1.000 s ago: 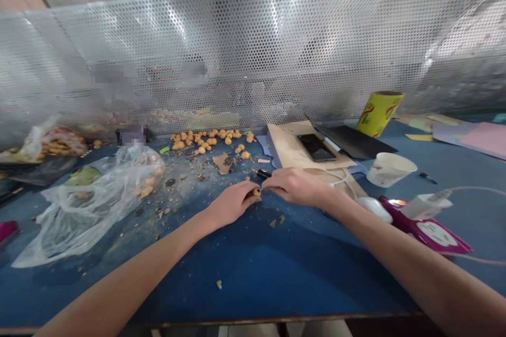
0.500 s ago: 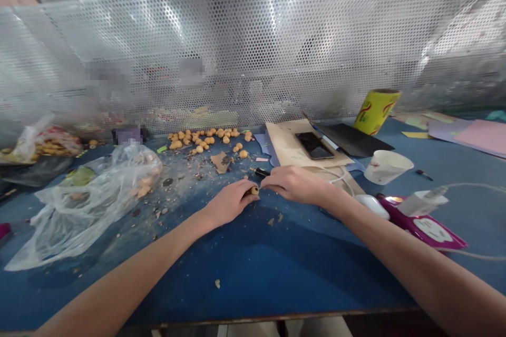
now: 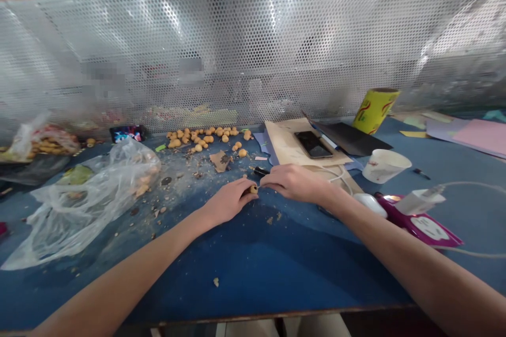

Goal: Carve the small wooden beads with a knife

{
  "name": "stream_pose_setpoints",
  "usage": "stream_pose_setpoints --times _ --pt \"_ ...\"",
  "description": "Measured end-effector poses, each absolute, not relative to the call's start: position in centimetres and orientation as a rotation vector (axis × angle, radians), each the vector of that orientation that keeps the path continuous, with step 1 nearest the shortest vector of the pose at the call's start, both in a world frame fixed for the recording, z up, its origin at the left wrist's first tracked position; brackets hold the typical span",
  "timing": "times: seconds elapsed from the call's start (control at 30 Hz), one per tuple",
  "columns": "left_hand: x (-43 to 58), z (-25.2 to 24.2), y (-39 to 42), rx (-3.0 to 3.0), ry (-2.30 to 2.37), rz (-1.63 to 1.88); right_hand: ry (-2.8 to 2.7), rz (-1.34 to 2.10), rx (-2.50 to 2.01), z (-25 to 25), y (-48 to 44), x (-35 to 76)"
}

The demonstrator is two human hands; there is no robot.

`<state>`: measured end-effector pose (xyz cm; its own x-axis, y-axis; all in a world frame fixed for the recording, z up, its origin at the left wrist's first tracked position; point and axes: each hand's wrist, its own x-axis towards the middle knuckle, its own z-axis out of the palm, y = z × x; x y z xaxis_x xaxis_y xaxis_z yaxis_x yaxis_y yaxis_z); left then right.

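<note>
Blue tabletop [image 3: 253, 274] under my hands, and not much going on since half a second ago. My left hand [image 3: 228, 201] is curled closed, pinching a small tan gourd [image 3: 252, 189] with a dark end, right between my two hands. My right hand [image 3: 292, 183] is half curled with its fingertips [image 3: 264, 181] up against the gourd or just beside it. Can't really tell if it's gripping or only touching. A black pen-like tool [image 3: 259, 171] lies just past those fingers, in neither hand.

Compared to the last shot, my hands barely moved; the whole view just drifted slightly. Main change is the phone [image 3: 126, 134] at the back left, which now shows a bright screen instead of a blurry patch.

Around me, a pile of tan gourds [image 3: 201, 137] sits among crumbs, next to a crumpled plastic bag [image 3: 79, 210]. On the right there's a black phone [image 3: 313, 144] on kraft paper [image 3: 284, 134], plus a white paper cup [image 3: 384, 166] and a yellow roll [image 3: 375, 110] by the perforated metal screen [image 3: 253, 52].
</note>
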<state>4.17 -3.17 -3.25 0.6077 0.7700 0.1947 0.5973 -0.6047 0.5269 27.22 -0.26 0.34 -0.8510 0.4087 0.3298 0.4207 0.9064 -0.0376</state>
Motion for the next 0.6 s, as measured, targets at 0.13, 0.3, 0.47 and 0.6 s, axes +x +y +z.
stream_pose_setpoints --times 0.13,0.3,0.47,0.6 --pt "4.19 -3.3 -3.11 2.425 1.091 0.557 -2.761 -0.052 -0.587 0.42 -0.29 27.1" --pt "4.19 -3.2 -3.16 2.419 1.092 0.572 -2.733 -0.052 -0.623 0.54 -0.33 27.18" --pt "4.13 -3.16 -3.28 2.402 1.091 0.573 -2.762 -0.043 -0.609 0.6 -0.43 27.1" --pt "4.11 -3.13 -3.33 2.403 1.113 0.551 -2.708 -0.079 -0.663 0.33 -0.38 26.95"
